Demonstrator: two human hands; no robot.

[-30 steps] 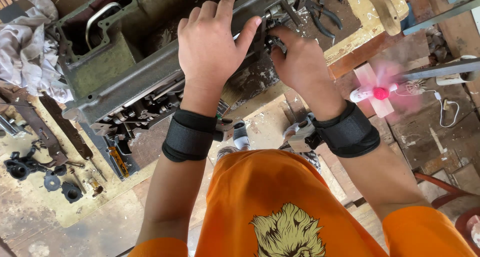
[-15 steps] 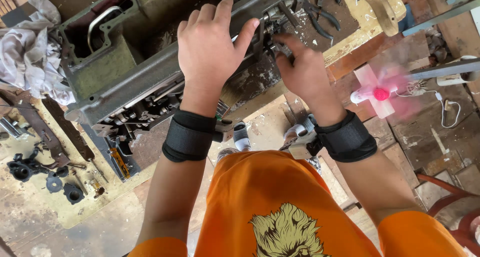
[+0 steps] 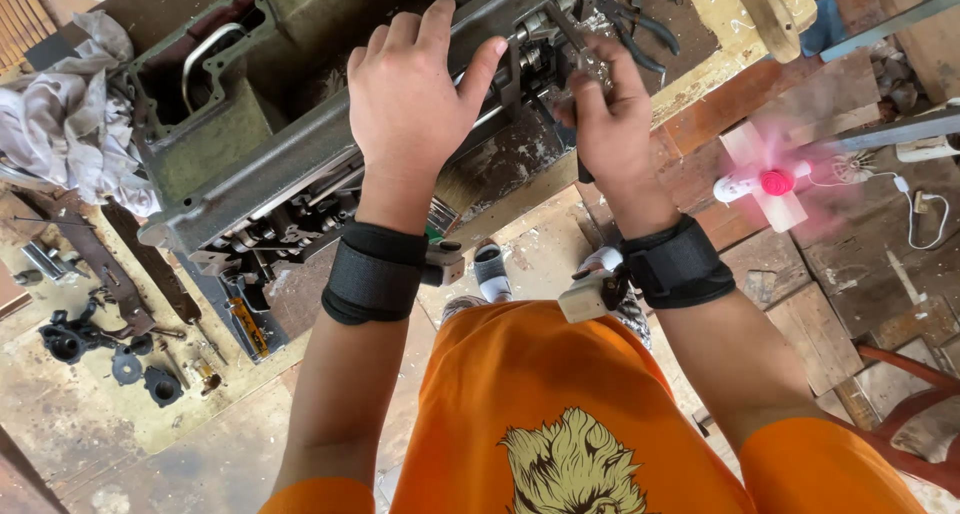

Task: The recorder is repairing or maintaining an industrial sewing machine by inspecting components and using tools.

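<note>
A crumpled grey rag (image 3: 62, 139) lies at the left edge of the desk (image 3: 90, 414). Below it, several small black metal parts (image 3: 105, 349) sit scattered near a long rusty bar (image 3: 150, 264). A pair of dark pliers (image 3: 640, 19) rests at the top, beside a wooden handle (image 3: 765, 9). To the right, a small pink fan (image 3: 770, 184) spins, a white cable (image 3: 925, 214) trailing just beyond it.

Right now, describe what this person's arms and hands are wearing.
Both hands are bare, no gloves. The left hand and right hand each have a wide black fabric wrist strap; the right strap carries a small beige box. Forearms are bare below short orange sleeves.
</note>
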